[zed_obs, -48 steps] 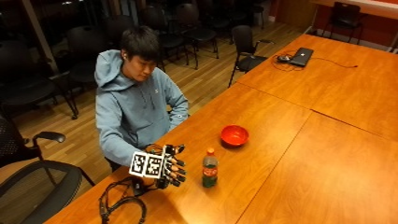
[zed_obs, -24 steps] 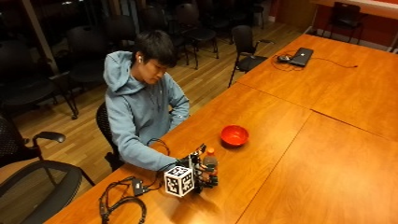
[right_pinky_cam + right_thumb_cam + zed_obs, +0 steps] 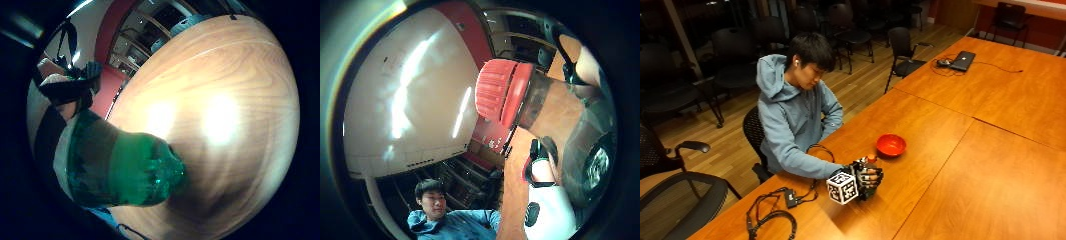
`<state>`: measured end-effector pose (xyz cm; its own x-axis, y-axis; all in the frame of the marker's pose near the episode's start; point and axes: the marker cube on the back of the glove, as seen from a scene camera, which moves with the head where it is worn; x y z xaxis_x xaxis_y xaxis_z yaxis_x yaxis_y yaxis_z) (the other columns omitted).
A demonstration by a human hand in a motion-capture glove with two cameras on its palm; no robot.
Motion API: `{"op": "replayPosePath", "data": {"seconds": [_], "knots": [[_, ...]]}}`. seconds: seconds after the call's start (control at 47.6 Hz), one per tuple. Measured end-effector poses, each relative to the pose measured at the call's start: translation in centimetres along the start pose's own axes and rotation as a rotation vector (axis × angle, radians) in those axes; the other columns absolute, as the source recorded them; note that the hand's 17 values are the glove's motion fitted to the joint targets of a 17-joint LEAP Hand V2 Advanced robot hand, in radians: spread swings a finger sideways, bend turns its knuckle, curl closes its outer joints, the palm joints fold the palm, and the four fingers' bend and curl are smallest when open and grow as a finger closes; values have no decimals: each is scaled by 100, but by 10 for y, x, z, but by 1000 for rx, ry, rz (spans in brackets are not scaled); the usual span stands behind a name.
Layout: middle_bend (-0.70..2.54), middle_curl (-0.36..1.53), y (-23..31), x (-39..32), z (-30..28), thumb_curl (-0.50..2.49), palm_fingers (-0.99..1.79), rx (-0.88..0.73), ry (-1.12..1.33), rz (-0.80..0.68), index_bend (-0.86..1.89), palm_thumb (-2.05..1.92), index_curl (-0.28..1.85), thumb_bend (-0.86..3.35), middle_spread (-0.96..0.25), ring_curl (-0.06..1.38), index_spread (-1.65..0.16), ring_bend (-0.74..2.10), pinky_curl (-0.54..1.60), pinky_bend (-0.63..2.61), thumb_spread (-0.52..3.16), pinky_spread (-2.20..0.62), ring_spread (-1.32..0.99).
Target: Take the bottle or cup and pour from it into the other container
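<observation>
In the outside view my gloved right hand [image 3: 866, 181] grips a dark soda bottle [image 3: 869, 167] with a red cap [image 3: 871, 158], held upright near the table's front edge. A red bowl [image 3: 891, 145] sits on the table a short way beyond it. The little finger side palm view shows the bottle's green base [image 3: 125, 172] just over the wooden tabletop [image 3: 225, 100]; whether it touches the wood I cannot tell. In the thumb side palm view the red cap [image 3: 500, 95] and dark bottle body [image 3: 560, 117] fill the space beside my curled fingers [image 3: 542, 160].
Black cables and a small box [image 3: 790, 197] lie on the table by the seated person's arm. A laptop [image 3: 963, 60] sits at the far end. Office chairs [image 3: 680, 185] stand along the table's near side. A seam [image 3: 939, 170] divides two tabletops.
My hand has moved from beside the bottle onto it and curled round its body. The bowl has stayed where it was.
</observation>
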<state>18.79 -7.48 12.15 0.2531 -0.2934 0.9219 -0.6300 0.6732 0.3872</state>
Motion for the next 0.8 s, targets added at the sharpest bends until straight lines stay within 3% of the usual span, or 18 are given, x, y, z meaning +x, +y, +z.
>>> {"op": "replayPosePath", "data": {"seconds": [0.189, 0.441, 0.652, 0.799], "knots": [[31, 41, -4, -9, 16, 52, 113, -22, 31, 11, 16, 99, 34, -2, 0, 36, -12, 56, 27, 56, 66, -4, -10], [29, 43, -6, -52, 56, 56, 118, -211, 264, -75, 14, 99, 34, -3, -1, 39, -9, 55, 30, 57, 56, -10, -11], [28, 45, 7, -94, 117, 59, 119, -490, 628, -160, 15, 99, 35, -4, -1, 40, -8, 55, 33, 58, 52, -13, -11], [28, 46, -25, -135, 135, 60, 120, -717, 923, -164, 15, 98, 36, -4, -1, 41, -8, 54, 34, 57, 50, -14, -11]]}}
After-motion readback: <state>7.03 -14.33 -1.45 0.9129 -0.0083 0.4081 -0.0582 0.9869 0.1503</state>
